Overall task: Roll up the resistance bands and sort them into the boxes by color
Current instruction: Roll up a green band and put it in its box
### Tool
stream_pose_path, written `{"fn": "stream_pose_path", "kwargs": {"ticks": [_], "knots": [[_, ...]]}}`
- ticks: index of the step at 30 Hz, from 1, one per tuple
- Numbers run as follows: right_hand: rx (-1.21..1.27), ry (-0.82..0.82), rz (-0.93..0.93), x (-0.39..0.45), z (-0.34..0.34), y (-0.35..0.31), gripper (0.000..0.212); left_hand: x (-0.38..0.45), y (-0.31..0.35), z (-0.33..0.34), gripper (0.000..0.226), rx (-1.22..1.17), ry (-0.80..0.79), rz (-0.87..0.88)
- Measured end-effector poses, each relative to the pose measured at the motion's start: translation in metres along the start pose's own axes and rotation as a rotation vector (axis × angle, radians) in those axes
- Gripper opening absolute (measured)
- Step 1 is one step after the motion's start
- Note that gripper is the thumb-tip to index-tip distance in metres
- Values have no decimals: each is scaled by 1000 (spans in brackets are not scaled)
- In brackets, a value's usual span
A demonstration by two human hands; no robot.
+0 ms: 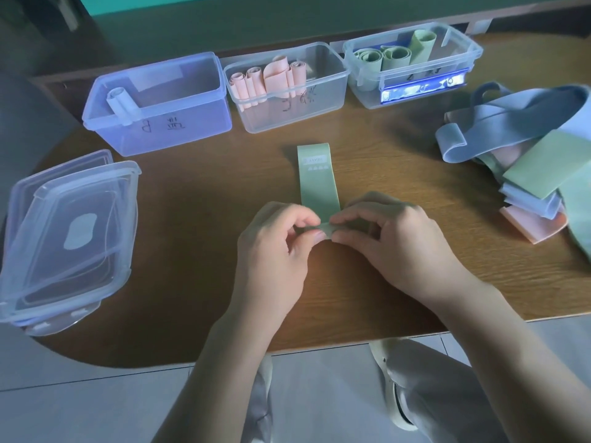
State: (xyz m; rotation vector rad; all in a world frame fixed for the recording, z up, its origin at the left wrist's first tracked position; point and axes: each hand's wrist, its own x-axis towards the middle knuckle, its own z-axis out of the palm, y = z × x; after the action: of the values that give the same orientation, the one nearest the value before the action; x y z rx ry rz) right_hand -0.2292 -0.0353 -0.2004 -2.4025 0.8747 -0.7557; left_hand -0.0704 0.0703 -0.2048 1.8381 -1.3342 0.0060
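Green band (316, 183) pinched at its rolled end by both hands, left hand (275, 247), right hand (393, 238), before three boxes (287, 100)

Bare table (198, 199) before three boxes (287, 87)

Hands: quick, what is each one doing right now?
Left hand: pinching the near end of the flat green rubber band.
Right hand: pinching that same end.
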Motion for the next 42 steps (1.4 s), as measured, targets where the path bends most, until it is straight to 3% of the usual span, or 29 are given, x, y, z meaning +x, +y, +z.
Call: {"fn": "stream_pose_path", "kwargs": {"ticks": [3,9,19,24,29,33,38,42], "knots": [[-73,11,-13,4,1,0,18,3,-4,2,3,25,8,93],[-80,157,-41,7,11,2,10,9,-9,4,24,37,-48,75],[-41,50,-90,18,18,16,25,22,-16,14,18,48,51,63],[-65,45,-41,26,16,16,27,24,-17,12,7,70,41,167],[-102,103,-18,34,16,13,26,27,-19,11,30,171,-55,114],[-78,98,-84,37,17,11,17,35,-20,10,26,225,-55,97],[-187,29,-22,43,16,14,34,46,-21,14,27,233,-94,57],[-193,24,13,48,15,13,32,52,-25,11,22,-3,-56,-42]]}}
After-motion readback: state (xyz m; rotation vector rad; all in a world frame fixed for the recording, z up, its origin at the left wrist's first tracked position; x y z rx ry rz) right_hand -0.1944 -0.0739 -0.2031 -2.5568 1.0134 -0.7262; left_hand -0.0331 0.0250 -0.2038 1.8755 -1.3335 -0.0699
